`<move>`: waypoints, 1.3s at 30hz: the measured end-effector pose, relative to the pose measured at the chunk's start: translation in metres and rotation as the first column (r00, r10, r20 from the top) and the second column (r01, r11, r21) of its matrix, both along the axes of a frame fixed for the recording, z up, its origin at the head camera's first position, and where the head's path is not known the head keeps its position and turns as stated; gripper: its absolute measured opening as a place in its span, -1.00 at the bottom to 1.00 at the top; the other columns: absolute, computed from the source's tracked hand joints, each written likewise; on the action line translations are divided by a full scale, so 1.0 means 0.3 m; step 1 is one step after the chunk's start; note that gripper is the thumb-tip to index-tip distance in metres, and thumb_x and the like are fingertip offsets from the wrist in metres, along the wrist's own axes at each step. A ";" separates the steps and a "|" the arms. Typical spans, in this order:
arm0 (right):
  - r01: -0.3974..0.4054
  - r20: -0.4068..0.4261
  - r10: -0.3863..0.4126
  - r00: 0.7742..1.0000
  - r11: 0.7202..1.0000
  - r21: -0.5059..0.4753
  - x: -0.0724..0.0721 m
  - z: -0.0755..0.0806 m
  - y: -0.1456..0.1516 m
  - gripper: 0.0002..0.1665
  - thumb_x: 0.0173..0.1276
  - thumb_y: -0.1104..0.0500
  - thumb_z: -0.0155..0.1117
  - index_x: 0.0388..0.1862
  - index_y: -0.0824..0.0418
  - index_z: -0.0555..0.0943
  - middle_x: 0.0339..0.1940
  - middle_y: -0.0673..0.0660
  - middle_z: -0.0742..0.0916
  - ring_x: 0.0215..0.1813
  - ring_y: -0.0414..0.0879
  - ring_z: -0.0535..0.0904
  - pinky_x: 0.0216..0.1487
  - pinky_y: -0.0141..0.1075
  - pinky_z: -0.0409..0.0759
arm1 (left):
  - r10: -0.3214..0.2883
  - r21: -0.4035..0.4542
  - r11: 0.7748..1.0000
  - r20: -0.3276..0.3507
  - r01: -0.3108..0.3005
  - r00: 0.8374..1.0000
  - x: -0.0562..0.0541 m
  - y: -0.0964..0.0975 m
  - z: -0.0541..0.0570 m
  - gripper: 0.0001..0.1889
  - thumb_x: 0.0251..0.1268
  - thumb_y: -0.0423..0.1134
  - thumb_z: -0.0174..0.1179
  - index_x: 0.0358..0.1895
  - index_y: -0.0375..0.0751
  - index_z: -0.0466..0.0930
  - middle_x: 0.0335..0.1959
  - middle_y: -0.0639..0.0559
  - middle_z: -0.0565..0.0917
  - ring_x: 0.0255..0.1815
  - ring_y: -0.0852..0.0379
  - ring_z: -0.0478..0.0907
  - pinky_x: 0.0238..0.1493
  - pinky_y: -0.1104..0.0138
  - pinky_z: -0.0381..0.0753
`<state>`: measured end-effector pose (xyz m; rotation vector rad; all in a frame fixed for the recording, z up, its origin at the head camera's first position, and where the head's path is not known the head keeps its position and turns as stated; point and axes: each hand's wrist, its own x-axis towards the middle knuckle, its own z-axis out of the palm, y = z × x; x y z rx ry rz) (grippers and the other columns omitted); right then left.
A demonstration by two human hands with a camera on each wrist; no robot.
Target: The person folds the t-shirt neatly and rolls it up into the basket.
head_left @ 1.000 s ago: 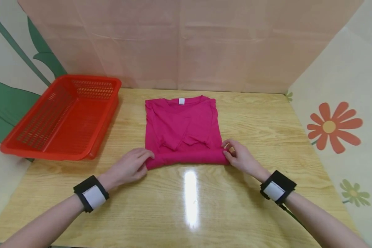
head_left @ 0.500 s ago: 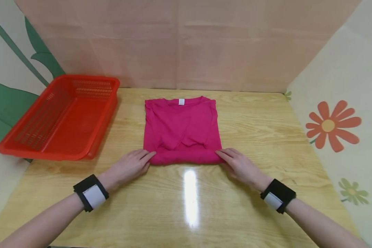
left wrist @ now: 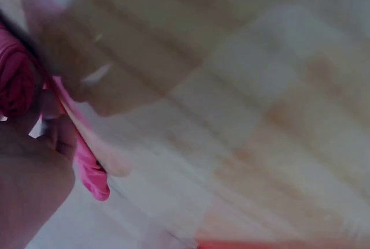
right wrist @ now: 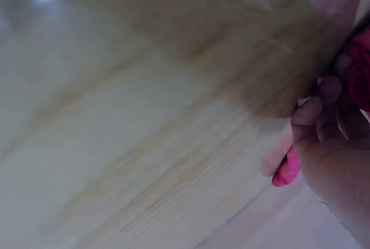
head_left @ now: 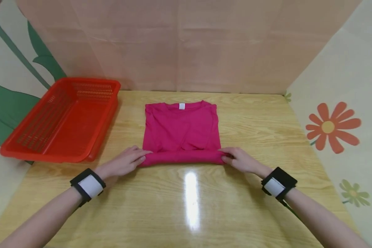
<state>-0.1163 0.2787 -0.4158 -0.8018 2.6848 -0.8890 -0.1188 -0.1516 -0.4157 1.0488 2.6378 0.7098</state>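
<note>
A magenta shirt (head_left: 183, 127) lies on the wooden table with its collar and white tag at the far side. Its near edge is rolled into a tube (head_left: 183, 157) that runs left to right. At the tube's left end, my left hand (head_left: 125, 162) pinches the cloth between thumb and fingers. My right hand (head_left: 240, 160) pinches the opposite end the same way. In the left wrist view the coiled end of the roll (left wrist: 14, 78) shows beside the hand. The right wrist view has curled fingers (right wrist: 306, 113) against the roll's other end.
A red plastic basket (head_left: 94, 144) with slotted sides stands at the left of the table (head_left: 161, 206). A pinkish covered wall (head_left: 204, 51) rises behind the table's far edge. Flower-patterned panels (head_left: 344, 165) flank both sides.
The roll has taken in a little more of the shirt. Both hands moved inward over the roll, then outward again to its ends, where thumbs and fingers now pinch it.
</note>
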 end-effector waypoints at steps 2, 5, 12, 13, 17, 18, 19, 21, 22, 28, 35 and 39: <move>0.029 0.085 -0.027 0.996 0.999 -0.022 -0.012 0.006 -0.002 -0.61 0.28 0.24 0.08 0.08 0.31 0.46 -0.12 0.16 0.61 -0.11 -0.07 0.46 -0.09 -0.15 0.41 | 0.032 -0.014 0.999 0.030 -0.031 0.999 -0.006 0.004 0.007 -0.64 0.37 -0.19 -0.14 0.20 0.00 0.34 -0.23 0.21 0.50 -0.20 0.18 0.33 -0.16 0.25 0.30; 0.071 0.216 -0.051 0.975 0.994 -0.089 -0.030 0.010 -0.009 -0.66 0.29 0.26 0.04 0.05 0.28 0.40 -0.35 0.16 0.59 -0.29 -0.06 0.45 -0.25 -0.22 0.41 | 0.073 -0.028 0.997 0.052 -0.072 0.996 -0.013 0.012 0.011 -0.67 0.37 -0.17 -0.15 0.17 -0.03 0.28 -0.34 0.15 0.49 -0.25 0.15 0.36 -0.20 0.24 0.32; 0.188 0.368 -0.114 0.923 0.967 -0.172 -0.054 0.011 -0.023 -0.80 0.31 0.31 -0.04 -0.09 0.25 0.28 -0.61 0.14 0.47 -0.50 -0.03 0.39 -0.44 -0.29 0.36 | 0.177 0.035 0.983 0.077 -0.180 0.981 -0.024 0.034 0.021 -0.80 0.33 -0.20 -0.08 -0.03 -0.10 0.24 -0.69 0.12 0.25 -0.63 0.19 0.22 -0.57 0.35 0.24; 0.198 0.353 -0.134 0.926 0.968 -0.153 -0.055 0.011 -0.025 -0.81 0.32 0.30 -0.05 -0.09 0.23 0.29 -0.62 0.13 0.48 -0.51 -0.04 0.39 -0.46 -0.30 0.35 | 0.196 0.048 0.979 0.079 -0.200 0.977 -0.025 0.036 0.022 -0.80 0.33 -0.20 -0.07 -0.05 -0.11 0.24 -0.70 0.13 0.23 -0.67 0.20 0.19 -0.61 0.36 0.21; 0.201 0.234 -0.179 0.956 0.977 -0.071 -0.057 0.008 -0.030 -0.81 0.34 0.23 -0.03 -0.08 0.16 0.31 -0.68 0.10 0.47 -0.60 -0.09 0.34 -0.55 -0.31 0.28 | 0.272 0.081 0.957 0.078 -0.278 0.959 -0.027 0.044 0.023 -0.80 0.30 -0.18 -0.03 -0.10 -0.12 0.26 -0.74 0.15 0.18 -0.73 0.22 0.12 -0.67 0.37 0.15; 0.201 0.202 -0.185 0.962 0.978 -0.058 -0.058 0.005 -0.032 -0.81 0.33 0.22 -0.02 -0.08 0.15 0.32 -0.68 0.08 0.47 -0.62 -0.11 0.34 -0.57 -0.31 0.28 | 0.286 0.083 0.953 0.074 -0.292 0.955 -0.027 0.045 0.023 -0.80 0.29 -0.17 -0.02 -0.10 -0.12 0.26 -0.74 0.14 0.18 -0.73 0.21 0.12 -0.67 0.36 0.14; 0.196 0.171 -0.185 0.968 0.979 -0.050 -0.059 0.002 -0.033 -0.81 0.33 0.21 -0.01 -0.08 0.14 0.33 -0.69 0.06 0.47 -0.63 -0.12 0.33 -0.57 -0.31 0.28 | 0.300 0.081 0.949 0.065 -0.304 0.952 -0.027 0.046 0.022 -0.80 0.28 -0.17 -0.01 -0.11 -0.12 0.27 -0.74 0.14 0.17 -0.73 0.21 0.11 -0.68 0.37 0.13; 0.186 0.111 -0.181 0.977 0.982 -0.035 -0.058 -0.005 -0.034 -0.80 0.33 0.20 0.00 -0.08 0.14 0.34 -0.70 0.02 0.46 -0.64 -0.15 0.31 -0.58 -0.31 0.28 | 0.316 0.069 0.945 0.055 -0.319 0.947 -0.025 0.048 0.020 -0.79 0.27 -0.16 0.00 -0.11 -0.12 0.28 -0.75 0.14 0.17 -0.75 0.21 0.11 -0.69 0.38 0.13; 0.182 0.085 -0.179 0.980 0.983 -0.030 -0.055 -0.009 -0.034 -0.80 0.32 0.20 0.01 -0.08 0.14 0.35 -0.70 0.00 0.45 -0.65 -0.16 0.31 -0.59 -0.31 0.29 | 0.319 0.060 0.945 0.042 -0.322 0.947 -0.024 0.050 0.019 -0.78 0.27 -0.15 0.01 -0.10 -0.12 0.29 -0.75 0.14 0.18 -0.76 0.22 0.11 -0.70 0.38 0.13; 0.151 -0.026 -0.151 0.988 0.989 -0.004 -0.042 -0.023 -0.040 -0.78 0.30 0.19 0.01 -0.07 0.15 0.37 -0.75 -0.07 0.39 -0.69 -0.24 0.27 -0.63 -0.36 0.27 | 0.349 -0.010 0.935 -0.158 -0.355 0.924 -0.010 0.066 -0.002 -0.75 0.19 -0.12 0.04 -0.11 -0.11 0.35 -0.71 0.13 0.32 -0.66 0.16 0.30 -0.59 0.31 0.29; 0.158 -0.102 -0.159 0.982 0.987 -0.014 -0.036 -0.022 -0.044 -0.73 0.24 0.21 0.10 -0.08 0.18 0.36 -0.65 -0.03 0.47 -0.64 -0.22 0.33 -0.60 -0.35 0.34 | 0.167 -0.023 0.980 -0.458 -0.199 0.873 -0.007 0.105 -0.006 -0.71 0.02 -0.35 0.15 -0.14 -0.07 0.41 -0.21 0.03 0.39 -0.19 0.04 0.34 -0.15 0.23 0.39; 0.124 -0.299 -0.125 0.946 0.992 -0.025 -0.025 -0.026 -0.056 -0.68 0.11 0.27 0.22 -0.14 0.21 0.41 -0.34 0.08 0.52 -0.40 -0.15 0.43 -0.40 -0.29 0.46 | 0.087 -0.024 0.994 -0.457 -0.110 0.885 -0.005 0.126 -0.002 -0.69 0.00 -0.41 0.18 -0.14 -0.07 0.46 -0.22 0.08 0.40 -0.20 0.12 0.36 -0.15 0.29 0.43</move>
